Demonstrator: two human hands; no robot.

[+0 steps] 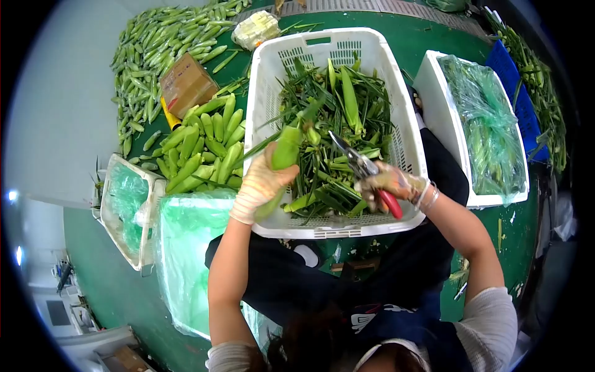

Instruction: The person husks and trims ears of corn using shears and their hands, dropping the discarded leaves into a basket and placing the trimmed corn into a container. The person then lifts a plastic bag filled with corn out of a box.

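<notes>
My gloved left hand [268, 180] is wrapped round a green corn cob [286, 149] in its husk, over the left side of a white plastic crate [257, 74]. My gloved right hand [389, 185] grips pruning shears [354, 156] with red handles, over the right front part of the crate. The metal blades point up and left, toward the cob but apart from it. Cut leaves and husk pieces [334, 180] fill the crate, with a long green cob [350, 99] lying on top of them.
Left of the crate are a pile of green cobs [214, 133], a cardboard box [188, 84] and a plastic-lined box [186, 248]. Wrapped cobs [145, 68] cover the floor at the back left. A white foam box [434, 118] stands on the right, beside a blue crate [524, 115].
</notes>
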